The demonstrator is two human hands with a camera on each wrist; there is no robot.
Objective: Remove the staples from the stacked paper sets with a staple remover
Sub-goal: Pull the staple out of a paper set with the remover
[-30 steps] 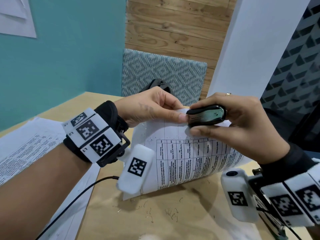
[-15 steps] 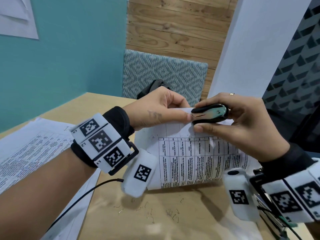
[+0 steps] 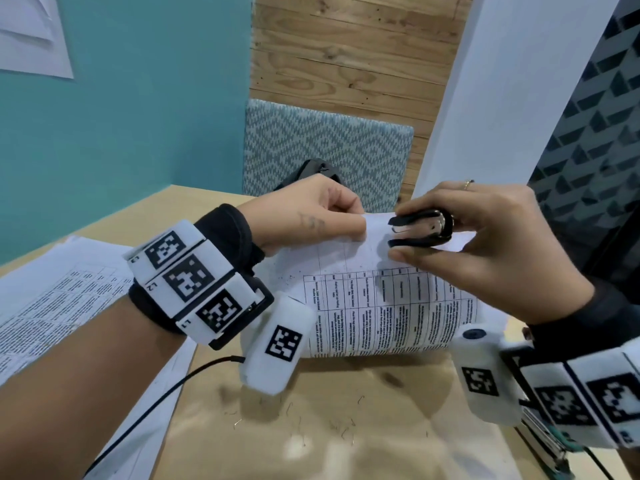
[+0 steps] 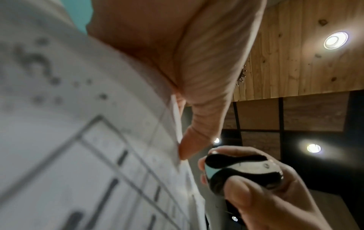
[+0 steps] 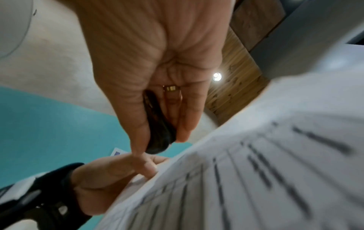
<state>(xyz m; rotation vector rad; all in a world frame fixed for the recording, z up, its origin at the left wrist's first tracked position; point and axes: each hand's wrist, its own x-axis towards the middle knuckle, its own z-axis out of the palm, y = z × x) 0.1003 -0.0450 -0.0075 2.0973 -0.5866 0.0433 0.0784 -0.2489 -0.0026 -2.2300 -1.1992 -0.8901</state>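
A stapled paper set with a printed table is held up above the wooden table, its lower edge curling down. My left hand pinches its top edge, thumb on the front. My right hand grips a black and chrome staple remover between thumb and fingers, with the tool's black tips parted and set against the paper's top edge just right of my left thumb. The remover shows in the left wrist view and as a dark shape in the right wrist view. No staple is visible at the jaws.
More printed sheets lie flat at the table's left. Several pulled staples are scattered on the wooden table below the held set. A patterned chair back stands beyond the far edge. A black cable runs from my left wrist.
Both hands have risen slightly with the paper. The staple remover has turned in my right hand, and its tips now show apart at the paper's edge instead of together.
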